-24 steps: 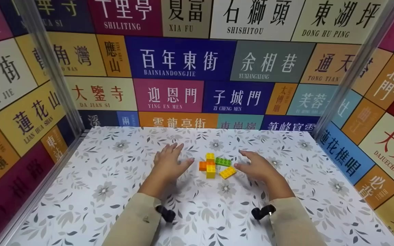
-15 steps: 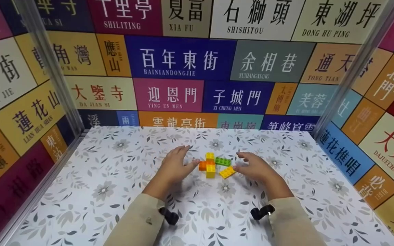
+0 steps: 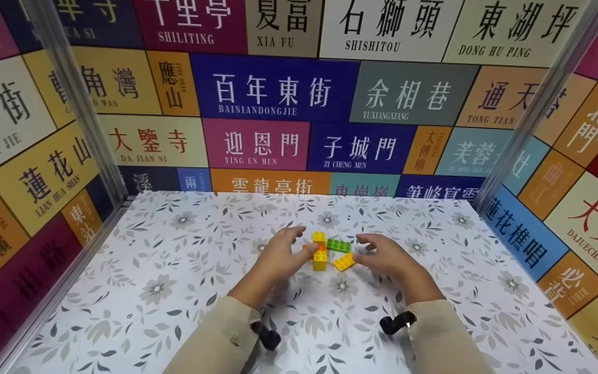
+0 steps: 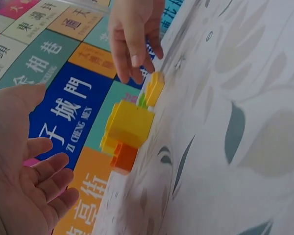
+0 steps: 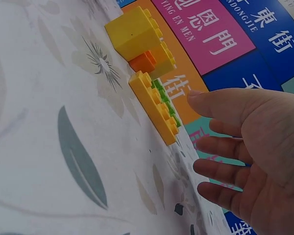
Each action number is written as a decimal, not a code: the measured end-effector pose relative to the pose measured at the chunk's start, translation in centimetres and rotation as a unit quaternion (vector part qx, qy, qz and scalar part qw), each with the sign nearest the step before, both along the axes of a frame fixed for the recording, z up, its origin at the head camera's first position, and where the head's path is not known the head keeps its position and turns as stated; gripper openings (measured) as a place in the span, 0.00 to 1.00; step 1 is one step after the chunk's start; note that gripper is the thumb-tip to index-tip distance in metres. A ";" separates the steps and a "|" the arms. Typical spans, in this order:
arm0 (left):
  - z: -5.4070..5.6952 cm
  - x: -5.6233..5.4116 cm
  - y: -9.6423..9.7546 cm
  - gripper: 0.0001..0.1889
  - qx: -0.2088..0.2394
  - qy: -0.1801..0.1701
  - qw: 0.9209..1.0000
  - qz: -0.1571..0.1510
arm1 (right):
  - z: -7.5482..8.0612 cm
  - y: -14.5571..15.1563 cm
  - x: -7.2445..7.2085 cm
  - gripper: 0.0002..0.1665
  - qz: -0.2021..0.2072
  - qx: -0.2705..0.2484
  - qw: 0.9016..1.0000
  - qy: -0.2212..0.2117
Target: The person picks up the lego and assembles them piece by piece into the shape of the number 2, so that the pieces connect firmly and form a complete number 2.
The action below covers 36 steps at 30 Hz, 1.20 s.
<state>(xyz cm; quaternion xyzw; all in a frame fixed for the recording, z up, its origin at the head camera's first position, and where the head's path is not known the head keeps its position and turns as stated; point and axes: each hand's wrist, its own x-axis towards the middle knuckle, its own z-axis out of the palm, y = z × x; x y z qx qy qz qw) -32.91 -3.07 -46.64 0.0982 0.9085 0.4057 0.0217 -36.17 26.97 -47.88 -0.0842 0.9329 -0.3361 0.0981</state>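
Near the middle of the table sits a small group of toy building bricks: a yellow brick [image 3: 320,262] in front, another yellow brick [image 3: 318,237] behind it, and an orange brick [image 4: 123,157] against them. To their right lie a flat yellow brick [image 3: 343,263] and a flat green brick [image 3: 339,244]. My left hand [image 3: 280,258] is just left of the group, its thumb overlapping the orange brick in the head view; the left wrist view shows a gap. My right hand [image 3: 386,255] is beside the flat yellow brick, fingers loosely bent and holding nothing.
A white table [image 3: 174,332] with a grey leaf and flower print carries the bricks. Panels with large characters [image 3: 273,91] stand behind and on both sides, with clear corner posts [image 3: 517,124]. A black strap piece [image 3: 266,336] hangs at each sleeve cuff.
My left hand has moved right, toward the yellow and orange bricks. The right hand has shifted only slightly left. The bricks stay where they were.
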 end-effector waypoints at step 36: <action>-2.1 1.9 5.5 0.33 0.038 -0.004 0.991 -0.131 | -1.0 0.1 -0.2 0.32 0.038 -0.017 0.999 0.015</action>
